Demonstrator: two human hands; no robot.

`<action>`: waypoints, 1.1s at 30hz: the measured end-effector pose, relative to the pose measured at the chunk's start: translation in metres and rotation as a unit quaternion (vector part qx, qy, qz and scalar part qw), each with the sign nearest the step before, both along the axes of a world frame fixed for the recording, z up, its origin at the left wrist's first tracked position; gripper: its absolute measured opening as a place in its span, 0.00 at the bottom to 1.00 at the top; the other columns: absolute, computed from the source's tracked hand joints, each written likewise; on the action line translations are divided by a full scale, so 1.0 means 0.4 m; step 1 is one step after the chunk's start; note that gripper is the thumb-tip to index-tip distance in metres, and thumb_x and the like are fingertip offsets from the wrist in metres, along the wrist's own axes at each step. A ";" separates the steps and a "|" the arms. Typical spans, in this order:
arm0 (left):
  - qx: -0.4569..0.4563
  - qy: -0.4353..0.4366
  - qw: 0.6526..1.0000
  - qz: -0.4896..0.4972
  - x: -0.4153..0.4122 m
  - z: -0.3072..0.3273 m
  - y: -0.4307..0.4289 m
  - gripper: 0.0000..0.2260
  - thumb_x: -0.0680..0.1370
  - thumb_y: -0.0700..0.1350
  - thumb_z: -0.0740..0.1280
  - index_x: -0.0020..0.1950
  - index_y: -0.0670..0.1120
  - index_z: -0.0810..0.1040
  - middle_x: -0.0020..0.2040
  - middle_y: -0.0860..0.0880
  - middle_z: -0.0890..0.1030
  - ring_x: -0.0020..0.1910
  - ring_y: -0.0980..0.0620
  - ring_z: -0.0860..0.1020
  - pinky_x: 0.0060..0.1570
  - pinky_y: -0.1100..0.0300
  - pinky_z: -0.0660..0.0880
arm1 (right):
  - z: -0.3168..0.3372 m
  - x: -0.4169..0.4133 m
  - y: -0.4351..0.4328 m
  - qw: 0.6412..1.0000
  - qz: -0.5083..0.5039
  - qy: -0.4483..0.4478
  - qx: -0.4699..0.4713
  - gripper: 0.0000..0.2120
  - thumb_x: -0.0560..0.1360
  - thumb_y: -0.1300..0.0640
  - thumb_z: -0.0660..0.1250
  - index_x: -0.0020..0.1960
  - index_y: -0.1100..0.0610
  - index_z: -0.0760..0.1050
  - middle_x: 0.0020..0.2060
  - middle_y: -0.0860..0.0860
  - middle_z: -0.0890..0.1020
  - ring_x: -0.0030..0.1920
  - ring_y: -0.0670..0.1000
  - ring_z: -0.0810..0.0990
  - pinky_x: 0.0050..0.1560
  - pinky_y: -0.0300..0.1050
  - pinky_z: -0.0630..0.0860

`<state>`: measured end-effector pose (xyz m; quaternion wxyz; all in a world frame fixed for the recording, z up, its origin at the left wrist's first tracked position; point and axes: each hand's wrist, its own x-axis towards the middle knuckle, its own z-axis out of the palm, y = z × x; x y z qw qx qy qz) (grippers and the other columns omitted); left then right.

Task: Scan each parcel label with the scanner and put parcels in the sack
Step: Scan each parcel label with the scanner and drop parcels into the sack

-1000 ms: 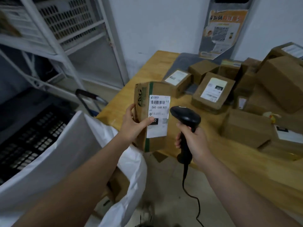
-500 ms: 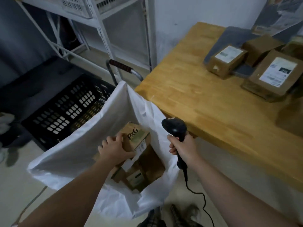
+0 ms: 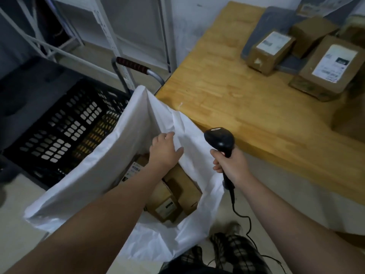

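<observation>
The sack (image 3: 110,155) stands open in the lower middle of the frame. It is of thin white material, creased and crumpled. Inside lie brown cardboard boxes (image 3: 185,186), rectangular and matte. Three can be counted, two of them with a white printed label, and the forearm hides part of them. The left hand (image 3: 165,149) is above the mouth of the sack, released, the fingers relaxed and holding nothing. Whether the fingertips touch the inner wall of the sack I cannot tell. The right hand (image 3: 230,165) is clenched around the grip of the one scanner (image 3: 219,140), which is of smooth black plastic with a rounded head pointing up. A thin black cable (image 3: 243,216) hangs from its lower end, just right of the sack.

On the right, the bench (image 3: 227,95) has a light wooden top with visible grain. In the upper right of the frame three parcels (image 3: 270,50) of brown cardboard stand on it, near each other. Two carry a white label on top and one is plain. A flat grey mat (image 3: 260,24) lies partly under them. On the left is one black plastic crate (image 3: 59,125) with a grid of holes. Behind the sack is a metal trolley handle (image 3: 134,66) with a dark red ribbed grip.
</observation>
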<state>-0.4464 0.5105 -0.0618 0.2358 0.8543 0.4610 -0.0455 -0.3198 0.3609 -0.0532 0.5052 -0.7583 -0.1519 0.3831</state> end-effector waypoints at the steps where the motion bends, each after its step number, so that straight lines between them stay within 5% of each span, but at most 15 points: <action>1: 0.003 -0.019 1.000 -0.013 0.032 0.016 -0.003 0.28 0.79 0.55 0.63 0.76 0.46 0.60 0.73 0.43 0.64 0.71 0.40 0.62 0.68 0.46 0.63 | 0.006 0.019 -0.009 1.000 -0.015 -0.005 0.000 0.10 0.76 0.58 0.69 0.55 0.57 0.74 0.34 0.52 0.79 0.31 0.49 0.79 0.32 0.38 0.75; 7: -0.003 -0.101 0.992 -0.073 0.255 0.101 -0.044 0.26 0.79 0.51 0.65 0.75 0.46 0.63 0.71 0.43 0.67 0.70 0.42 0.63 0.67 0.51 0.63 | 0.068 0.197 -0.079 0.993 -0.106 -0.043 -0.002 0.07 0.77 0.57 0.67 0.50 0.61 0.76 0.34 0.54 0.78 0.32 0.50 0.78 0.36 0.40 0.76; 15: 0.014 -0.102 0.986 -0.132 0.586 0.147 -0.111 0.27 0.79 0.52 0.64 0.75 0.46 0.62 0.70 0.43 0.68 0.69 0.41 0.64 0.67 0.52 0.63 | 0.154 0.518 -0.171 0.979 -0.183 -0.076 0.049 0.04 0.76 0.56 0.69 0.48 0.54 0.74 0.35 0.54 0.79 0.32 0.50 0.79 0.39 0.45 0.78; 20: 0.035 -0.116 0.983 -0.135 0.784 0.161 -0.129 0.26 0.79 0.54 0.64 0.74 0.46 0.63 0.69 0.43 0.69 0.68 0.42 0.66 0.67 0.52 0.63 | 0.187 0.700 -0.200 0.976 -0.201 -0.052 0.066 0.07 0.77 0.56 0.68 0.52 0.59 0.75 0.33 0.54 0.78 0.31 0.50 0.79 0.37 0.45 0.79; 29: 0.050 -0.091 0.990 -0.094 0.986 0.151 -0.022 0.27 0.77 0.56 0.65 0.71 0.44 0.66 0.67 0.42 0.69 0.66 0.41 0.66 0.65 0.51 0.64 | 0.214 0.891 -0.057 0.982 -0.172 -0.054 0.063 0.04 0.77 0.56 0.66 0.50 0.55 0.75 0.33 0.53 0.79 0.34 0.50 0.79 0.34 0.41 0.78; 33: 0.046 -0.049 0.993 -0.094 1.072 0.141 0.092 0.37 0.74 0.60 0.68 0.75 0.44 0.59 0.71 0.39 0.62 0.70 0.39 0.61 0.67 0.48 0.63 | 0.207 0.943 0.028 0.982 -0.173 -0.040 0.065 0.03 0.77 0.56 0.67 0.47 0.56 0.76 0.30 0.51 0.78 0.33 0.49 0.79 0.39 0.45 0.78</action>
